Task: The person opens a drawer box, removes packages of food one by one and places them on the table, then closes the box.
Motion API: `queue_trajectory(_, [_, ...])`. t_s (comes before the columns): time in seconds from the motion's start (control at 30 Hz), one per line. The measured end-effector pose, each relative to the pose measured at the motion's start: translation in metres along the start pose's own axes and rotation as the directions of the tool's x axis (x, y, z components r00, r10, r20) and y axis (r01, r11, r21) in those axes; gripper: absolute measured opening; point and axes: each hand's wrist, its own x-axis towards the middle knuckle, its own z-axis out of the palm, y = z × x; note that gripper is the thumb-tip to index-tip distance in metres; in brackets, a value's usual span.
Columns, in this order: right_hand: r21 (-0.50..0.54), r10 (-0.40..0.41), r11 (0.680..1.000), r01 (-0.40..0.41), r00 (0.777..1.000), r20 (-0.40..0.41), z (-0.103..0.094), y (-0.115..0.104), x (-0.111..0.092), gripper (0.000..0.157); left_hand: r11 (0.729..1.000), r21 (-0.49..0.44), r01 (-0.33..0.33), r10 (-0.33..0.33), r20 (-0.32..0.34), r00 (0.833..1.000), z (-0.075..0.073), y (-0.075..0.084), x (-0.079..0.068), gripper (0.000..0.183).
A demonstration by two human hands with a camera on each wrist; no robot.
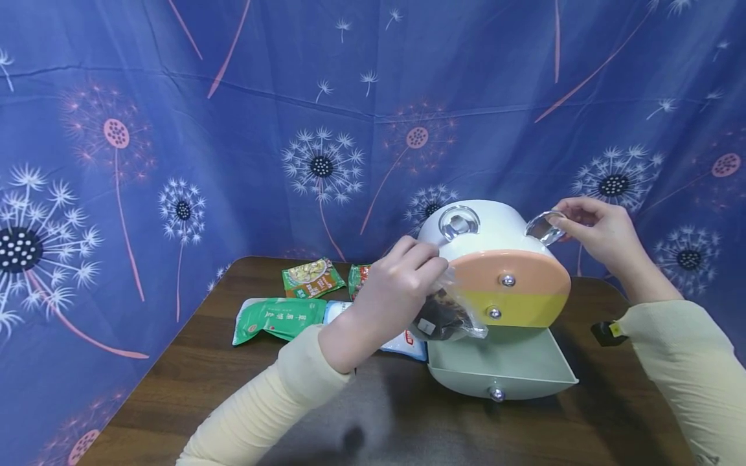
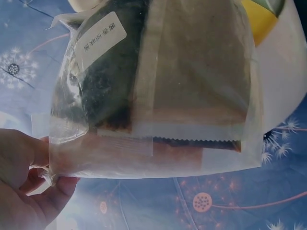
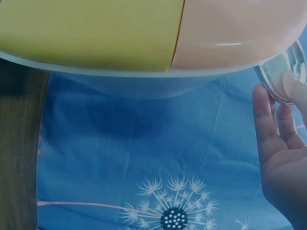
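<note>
My left hand (image 1: 399,288) pinches a clear plastic bag (image 2: 196,81) by its corner. Inside the bag are dark packets, one with a white label (image 2: 101,40). The bag overlaps the front left of a white storage box (image 1: 495,223) in the head view. That box has an orange drawer (image 1: 484,268) and a yellow drawer (image 1: 530,310), both closed. Its pale green bottom drawer (image 1: 527,385) is pulled out. Up at the box's top right, my right hand (image 1: 603,236) pinches a chrome-rimmed, ear-like round piece (image 3: 276,79) between thumb and fingers.
A matching round piece (image 1: 459,222) sits on the box's top left. Left of the box lie a green bag (image 1: 280,317), a green-and-orange food packet (image 1: 313,278) and a blue-and-white packet (image 1: 405,346). On the wooden table (image 1: 192,388), a small black item (image 1: 606,333) lies near my right sleeve.
</note>
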Motion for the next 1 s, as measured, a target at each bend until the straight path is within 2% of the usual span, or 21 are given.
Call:
queue_trajectory(0.13, [0.002, -0.002, 1.000, 0.002, 1.000, 0.003, 0.001, -0.001, 0.000, 0.039, 1.000, 0.008, 0.006, -0.006, -0.015, 1.000, 0.001, -0.007, -0.007, 0.018])
queue_trajectory(0.5, [-0.003, 0.004, 1.000, -0.004, 1.000, 0.007, 0.000, -0.002, -0.001, 0.039, 0.999, 0.000, 0.049, -0.049, 0.019, 0.999, -0.001, -0.023, -0.021, 0.016])
queue_trajectory(0.77, [-0.004, 0.005, 1.000, -0.005, 1.000, 0.007, 0.000, -0.001, 0.000, 0.038, 0.996, 0.030, 0.079, -0.080, 0.026, 0.996, -0.006, -0.034, -0.030, 0.011])
queue_trajectory(1.0, [-0.004, 0.004, 1.000, -0.004, 1.000, 0.004, 0.000, -0.003, -0.001, 0.038, 0.994, 0.042, 0.096, -0.097, 0.019, 0.995, -0.010, -0.042, -0.035, 0.017])
